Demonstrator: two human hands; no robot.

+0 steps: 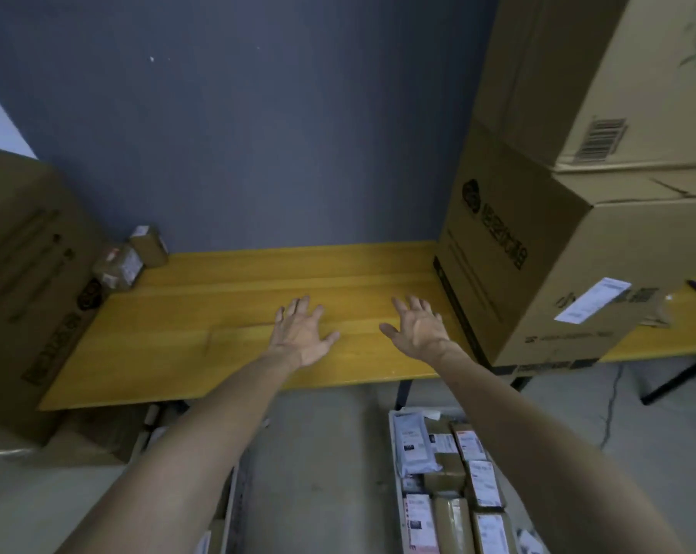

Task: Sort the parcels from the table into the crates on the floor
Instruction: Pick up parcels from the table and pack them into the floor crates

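**Operator:** Where are the remaining parcels lying?

**Technician:** Two small parcels are sitting at the far left corner of the table, touching each other, just beside the tall carton.

**Operator:** What are the hands doing?

**Technician:** The left hand and right hand are both reaching over the middle of the table, fingers spread, holding nothing. Whether they are touching the wood cannot be told.

**Operator:** How are the parcels likely to handle?

**Technician:** They are appearing as taped cardboard, so probably light, stiff and slightly slick on the tape. Gripping one across opposite side faces with one hand should suffice.

**Operator:** Clearance?

**Technician:** The stacked cartons are overhanging the table's front edge and crowding the right side. The way leftward across the tabletop is looking open. On the floor, the right crate is looking nearly full. The left crate is lying mostly hidden under the left forearm.
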